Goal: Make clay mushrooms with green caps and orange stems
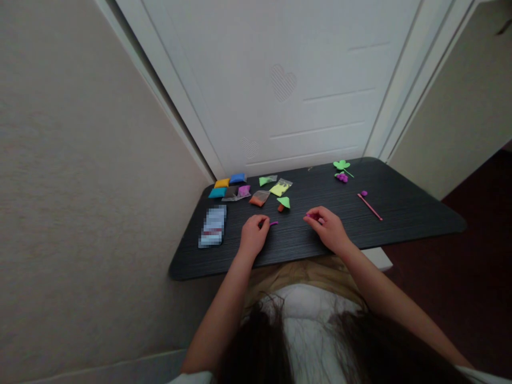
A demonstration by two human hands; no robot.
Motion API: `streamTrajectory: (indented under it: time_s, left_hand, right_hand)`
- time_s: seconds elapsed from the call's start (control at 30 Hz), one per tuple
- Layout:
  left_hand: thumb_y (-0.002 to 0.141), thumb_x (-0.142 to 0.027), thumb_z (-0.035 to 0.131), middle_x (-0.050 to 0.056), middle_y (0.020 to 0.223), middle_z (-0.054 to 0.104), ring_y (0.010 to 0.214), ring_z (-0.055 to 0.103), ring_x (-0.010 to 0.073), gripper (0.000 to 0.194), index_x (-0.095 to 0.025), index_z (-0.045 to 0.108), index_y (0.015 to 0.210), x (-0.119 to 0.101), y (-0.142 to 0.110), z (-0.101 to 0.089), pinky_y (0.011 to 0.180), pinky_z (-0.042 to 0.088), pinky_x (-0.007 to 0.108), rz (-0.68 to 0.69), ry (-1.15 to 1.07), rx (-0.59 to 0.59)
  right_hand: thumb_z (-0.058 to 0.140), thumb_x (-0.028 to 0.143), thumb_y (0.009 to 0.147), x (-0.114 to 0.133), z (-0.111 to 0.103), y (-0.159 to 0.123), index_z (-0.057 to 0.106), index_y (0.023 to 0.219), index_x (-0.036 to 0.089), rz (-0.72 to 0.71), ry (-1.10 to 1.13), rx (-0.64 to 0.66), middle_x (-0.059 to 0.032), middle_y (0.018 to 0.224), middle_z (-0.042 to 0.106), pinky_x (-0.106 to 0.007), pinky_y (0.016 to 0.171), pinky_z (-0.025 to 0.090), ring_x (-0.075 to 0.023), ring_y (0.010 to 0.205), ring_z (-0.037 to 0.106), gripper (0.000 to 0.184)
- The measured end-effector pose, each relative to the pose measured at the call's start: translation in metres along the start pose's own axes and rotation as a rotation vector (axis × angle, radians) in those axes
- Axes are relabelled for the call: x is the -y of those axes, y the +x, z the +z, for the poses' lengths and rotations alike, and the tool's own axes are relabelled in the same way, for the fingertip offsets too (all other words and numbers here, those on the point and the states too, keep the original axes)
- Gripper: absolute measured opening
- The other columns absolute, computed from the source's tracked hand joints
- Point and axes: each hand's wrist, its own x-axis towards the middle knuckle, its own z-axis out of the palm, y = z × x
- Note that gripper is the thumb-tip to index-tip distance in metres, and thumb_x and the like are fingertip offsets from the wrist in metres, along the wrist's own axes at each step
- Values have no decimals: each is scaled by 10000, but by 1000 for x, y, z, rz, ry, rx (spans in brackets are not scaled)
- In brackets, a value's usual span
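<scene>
My left hand [255, 233] is closed near the front of the dark table. A thin purple clay strip [274, 223] sticks out to the right from its fingertips. To the right, apart from it, my right hand [328, 228] pinches a small piece of purple clay [308, 215], mostly covered by the fingers. Beyond and between the hands stands a small clay figure [284, 202] with a green cone-shaped top and an orange-brown base. A purple clay ball [364, 193] lies right of my right hand, close to the end of a pink modelling stick [370, 207].
Several clay packets, among them a blue packet [238, 178], an orange-red packet [260, 198] and a yellow packet [281, 186], lie at the back left. A phone with a blurred screen [213, 226] rests left. A green clay clover [341, 165] and purple clay grapes [342, 177] sit back right.
</scene>
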Motion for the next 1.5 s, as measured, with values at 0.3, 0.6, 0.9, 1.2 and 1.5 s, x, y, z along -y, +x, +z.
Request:
streamTrajectory:
  time_s: [0.3,0.6,0.9,1.2,1.5]
  left_hand:
    - [819,-306,404,34,827,620,796,561,156,223,-190,594,805,-2,0,0,728,426,275,4,15,10]
    - [811,-309,418,32,828,627,798,563,158,214,-196,599,798,-2,0,-1,720,429,272,-3,5,-2]
    - [816,-312,414,30,833,627,788,564,152,215,-195,593,810,-1,0,0,717,429,266,19,6,2]
    - [819,-321,410,22,826,627,788,563,153,223,-196,593,803,2,0,2,728,426,273,29,15,-10]
    - [816,-306,421,22,820,625,763,562,148,205,-195,593,802,1,-1,3,701,430,265,32,4,-19]
  right_hand:
    - [432,352,822,2,-1,-1,601,854,202,-56,-55,22,-38,837,634,-284,702,429,-159,782,568,228]
    - [540,350,762,1,2,-2,591,770,200,-73,-106,81,-12,743,615,-262,648,424,-144,707,556,159]
    - [413,312,844,0,1,-1,593,862,203,-100,-119,119,-28,838,627,-276,729,417,-149,794,560,211]
    - [486,408,800,0,2,-1,579,751,192,-125,-234,192,-10,747,604,-257,649,414,-134,706,541,240]
    - [400,390,848,0,6,-3,623,1015,258,-340,-580,418,-37,931,609,-387,973,297,-174,883,555,308]
